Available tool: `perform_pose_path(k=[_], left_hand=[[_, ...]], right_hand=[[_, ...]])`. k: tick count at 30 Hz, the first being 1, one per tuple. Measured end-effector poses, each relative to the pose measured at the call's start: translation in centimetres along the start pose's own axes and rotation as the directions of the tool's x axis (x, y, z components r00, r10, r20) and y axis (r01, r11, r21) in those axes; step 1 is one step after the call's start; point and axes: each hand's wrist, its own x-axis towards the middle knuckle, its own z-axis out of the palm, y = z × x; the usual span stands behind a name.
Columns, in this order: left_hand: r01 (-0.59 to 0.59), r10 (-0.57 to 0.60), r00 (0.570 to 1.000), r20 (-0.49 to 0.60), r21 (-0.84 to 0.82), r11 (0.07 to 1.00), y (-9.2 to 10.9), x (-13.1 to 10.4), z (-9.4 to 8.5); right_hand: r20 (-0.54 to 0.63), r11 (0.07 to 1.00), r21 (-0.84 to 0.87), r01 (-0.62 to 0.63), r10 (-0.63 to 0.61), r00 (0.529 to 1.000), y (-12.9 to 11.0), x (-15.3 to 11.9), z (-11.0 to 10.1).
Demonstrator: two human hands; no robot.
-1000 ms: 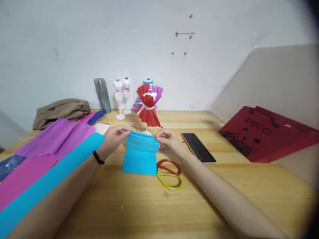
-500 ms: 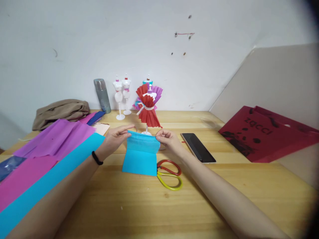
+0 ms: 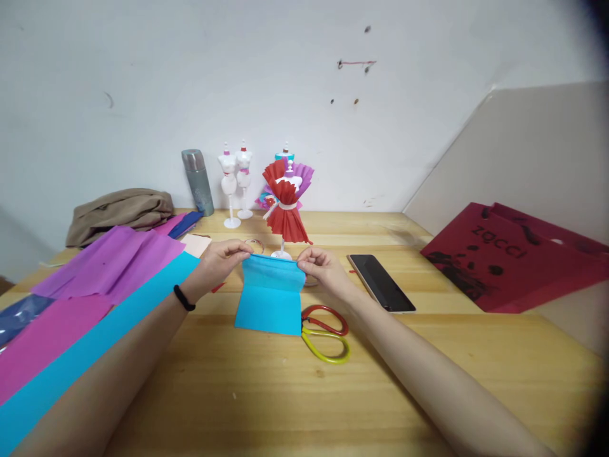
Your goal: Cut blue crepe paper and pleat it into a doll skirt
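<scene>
- The left hand (image 3: 221, 265) pinches the top left corner of the blue crepe-paper sheet (image 3: 269, 312); the right hand (image 3: 324, 270) pinches the top right corner, thumb against fingers.
- The sheet lies between the forearms; its folded upper edge is stretched between the hands, its lower part nearer the person on the wooden tabletop (image 3: 266, 397).
- Edges and room: bare wood spreads in front of the sheet; the scissors (image 3: 335, 361) crowd its right edge — only their handles show; the red-dressed mini mannequin (image 3: 288, 223) stands just behind the upper edge; the smartphone (image 3: 382, 284) lies right of the right hand; the long blue strip (image 3: 98, 336) runs beside the left forearm.
- Against half a second ago: the left index finger, then extended, now bends onto the corner; a red scrap (image 3: 218, 287) now shows by the left hand — the sheet keeps its fold.
</scene>
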Motion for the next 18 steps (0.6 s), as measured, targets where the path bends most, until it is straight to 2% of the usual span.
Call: perform_pose_path(k=[9,18], left_hand=[[0.104,-0.099,0.994,0.037,-0.214,0.971,-0.03,0.01,-0.39],[0.151,-0.150,0.988,0.025,-0.277,0.949,0.21,0.07,-0.64]], right_hand=[[-0.006,0.999,0.026,-0.026,0.026,1.000,-0.60,-0.18,0.07],[0.019,0.998,0.059,-0.024,0.023,1.000,-0.24,-0.29,-0.28]])
